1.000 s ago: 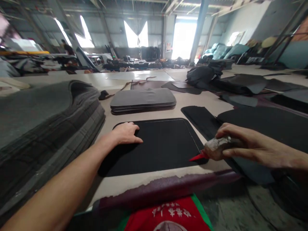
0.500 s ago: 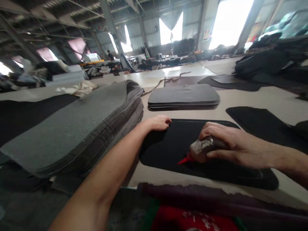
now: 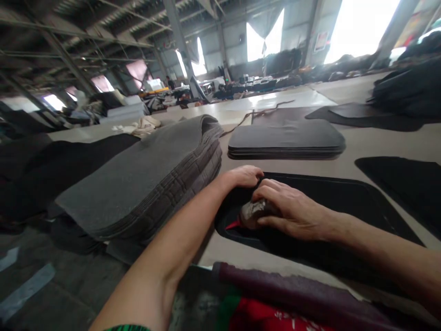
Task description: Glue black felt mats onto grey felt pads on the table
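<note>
A black rounded panel [image 3: 330, 197] lies flat in front of me, with a thin line along its edge. My left hand [image 3: 245, 176] is at its far left corner, fingers curled down onto the edge; the fingertips are partly hidden. My right hand [image 3: 292, 211] is wrapped around a worn, stained squeeze bottle [image 3: 253, 214]. The bottle is tilted, and its red pointed nozzle [image 3: 233, 225] is at the panel's surface near the left end. My right forearm covers part of the panel's near side.
Beyond the panel sits a stack of grey rounded panels [image 3: 285, 135]. A thick pile of grey sheets [image 3: 144, 179] stands on the left. Another black piece [image 3: 406, 188] lies to the right. Purple rolled material [image 3: 275, 287] runs along the table's near edge.
My right hand has moved the bottle left along the panel, nearer to my left hand. The left hand stays at the same corner. The camera view has turned slightly left.
</note>
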Demonstrator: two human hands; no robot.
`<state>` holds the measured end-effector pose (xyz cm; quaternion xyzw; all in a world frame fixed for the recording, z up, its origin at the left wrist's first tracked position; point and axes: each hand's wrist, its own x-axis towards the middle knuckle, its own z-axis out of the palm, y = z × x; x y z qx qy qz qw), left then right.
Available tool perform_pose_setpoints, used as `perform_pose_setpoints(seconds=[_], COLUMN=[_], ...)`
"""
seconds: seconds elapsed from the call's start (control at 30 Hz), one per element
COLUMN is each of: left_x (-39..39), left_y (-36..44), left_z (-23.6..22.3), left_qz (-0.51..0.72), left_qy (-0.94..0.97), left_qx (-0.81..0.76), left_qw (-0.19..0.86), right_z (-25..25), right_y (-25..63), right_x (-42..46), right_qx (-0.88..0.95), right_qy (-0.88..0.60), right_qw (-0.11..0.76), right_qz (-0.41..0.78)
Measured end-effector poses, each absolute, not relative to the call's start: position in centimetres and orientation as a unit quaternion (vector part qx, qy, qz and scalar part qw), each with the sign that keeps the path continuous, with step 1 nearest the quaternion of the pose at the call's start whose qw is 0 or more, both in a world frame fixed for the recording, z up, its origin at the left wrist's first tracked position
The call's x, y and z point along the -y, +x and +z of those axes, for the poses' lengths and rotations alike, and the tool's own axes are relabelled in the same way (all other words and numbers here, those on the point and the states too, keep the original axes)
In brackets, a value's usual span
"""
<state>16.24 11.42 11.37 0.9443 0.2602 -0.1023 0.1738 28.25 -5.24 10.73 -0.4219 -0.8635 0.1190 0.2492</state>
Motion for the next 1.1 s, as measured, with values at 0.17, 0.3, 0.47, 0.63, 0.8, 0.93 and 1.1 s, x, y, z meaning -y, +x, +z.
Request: perform_pose_setpoints(seconds=[0.17, 0.3, 0.47, 0.63, 0.8, 0.93, 1.1], left_x=[-11.5, -11.6, -11.9, -12.4, -12.6, -11.5, -6.7], left_y=[16.3, 16.4, 16.4, 15.7, 15.0, 14.5, 12.7], left_z=[11.4, 11.2, 10.7, 10.0, 9.5, 9.6, 9.7], left_qz=[-0.098, -0.100, -0.077, -0.043, 0.012, 0.084, 0.215], left_qy=[0.943, 0.939, 0.929, 0.890, 0.851, 0.864, 0.877], left_qx=[-0.259, -0.265, -0.288, -0.341, -0.378, -0.367, -0.326], left_qw=[0.185, 0.194, 0.218, 0.300, 0.364, 0.336, 0.282], right_z=[10.0, 9.5, 9.0, 9.3, 8.8, 9.0, 11.5], right_y=[28.0, 28.3, 29.6, 33.3, 37.5, 39.6, 41.5], right_x=[4.8, 4.8, 5.5, 8.0, 10.5, 11.2, 10.7], right_qx=[0.860, 0.844, 0.762, 0.573, 0.389, 0.220, 0.149], right_qy=[-0.429, -0.458, -0.547, -0.635, -0.570, -0.532, -0.385], right_qw=[0.268, 0.277, 0.325, 0.394, 0.547, 0.658, 0.831], right_qz=[0.065, 0.039, 0.117, 0.336, 0.474, 0.485, 0.373])
